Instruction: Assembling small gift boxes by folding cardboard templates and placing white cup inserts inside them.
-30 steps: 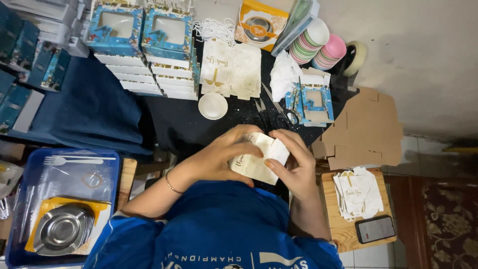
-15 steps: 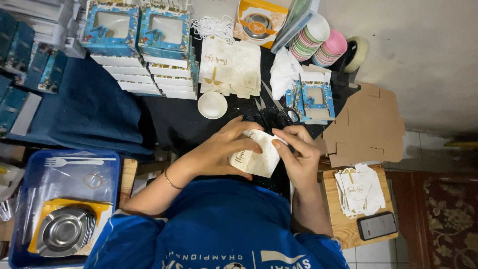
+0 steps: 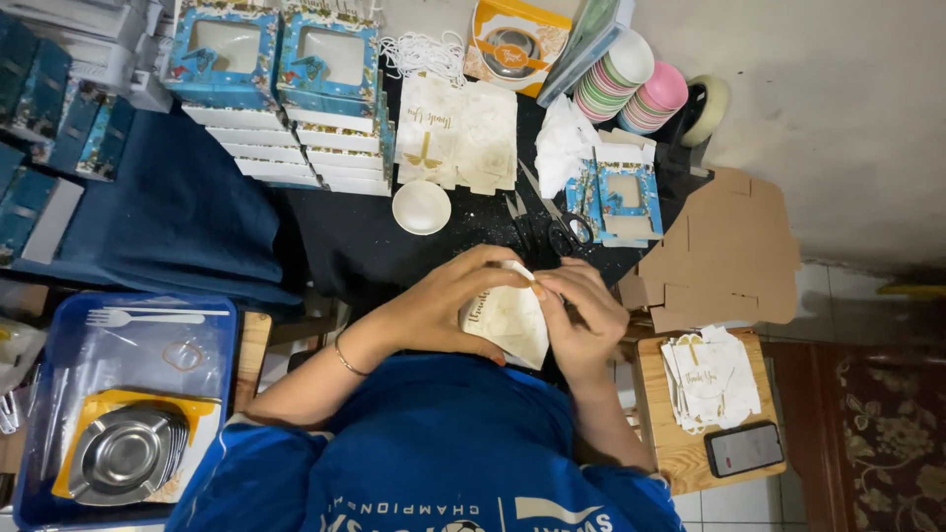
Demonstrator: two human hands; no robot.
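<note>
Cream paper bag [image 3: 509,320] between both hands [image 3: 522,305]

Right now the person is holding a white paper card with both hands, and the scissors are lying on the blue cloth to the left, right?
Not quite. The head view shows the scissors lying on the black table, just above the hands, not on the blue cloth. The rest holds: the left hand and right hand both hold the white paper card.
</note>
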